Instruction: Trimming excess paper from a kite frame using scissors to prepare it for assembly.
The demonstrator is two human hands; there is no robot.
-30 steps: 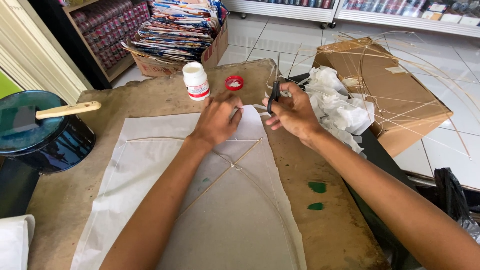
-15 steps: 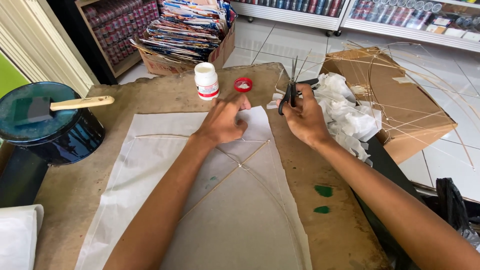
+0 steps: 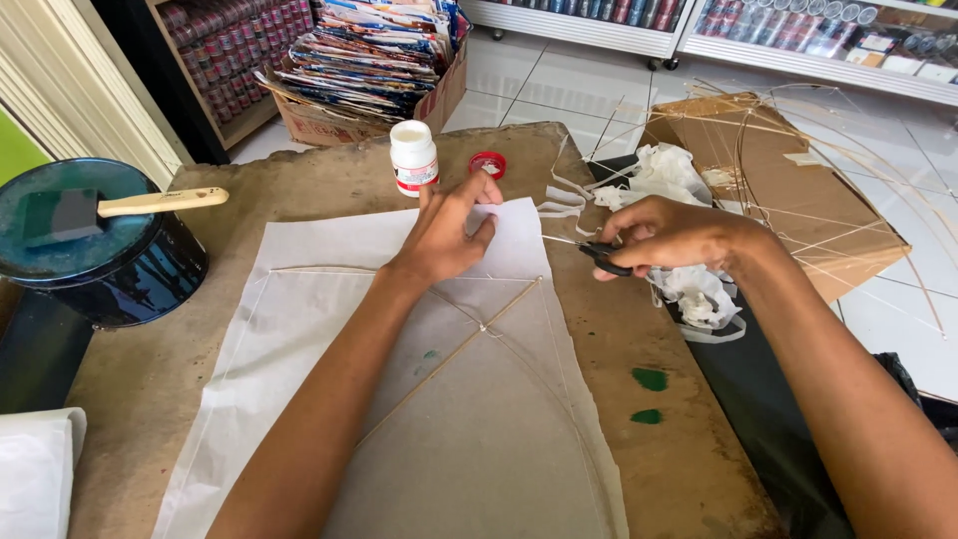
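We press our left hand (image 3: pixel 447 235) flat on the upper part of a white paper sheet (image 3: pixel 329 299) that lies spread on the brown counter (image 3: pixel 150 369), the fingers (image 3: pixel 469 195) spread wide and the fingertips near the sheet's top edge. Thin bamboo sticks (image 3: pixel 469 334) lie on the paper, one straight and slanted, others curved, and they cross at a small knot just below our left wrist. Our right hand (image 3: pixel 669 235) sits just beside the sheet's right edge, its fingers closed around a pair of dark-handled scissors (image 3: pixel 599 255) whose tip points left toward the paper's border; we cannot tell whether the blades are apart or together. Behind the left hand stands a small white bottle (image 3: pixel 412 157) with a red label, and its red cap (image 3: pixel 488 164) lies just beside it on the counter. Narrow curled paper strips (image 3: pixel 557 205) lie between the cap and the right hand, and a heap of crumpled white paper scraps (image 3: pixel 659 175) rests at the counter's right edge, partly hidden by the right hand. To the far left a round dark blue tin (image 3: pixel 90 260) carries a brush (image 3: pixel 140 205) with a pale wooden handle across its lid. Two green spots (image 3: pixel 649 379) mark the counter near our right forearm. Beyond the counter a cardboard box (image 3: pixel 369 90) holds stacked printed papers, and a flat cardboard sheet (image 3: pixel 788 190) on the floor bears loose thin sticks.
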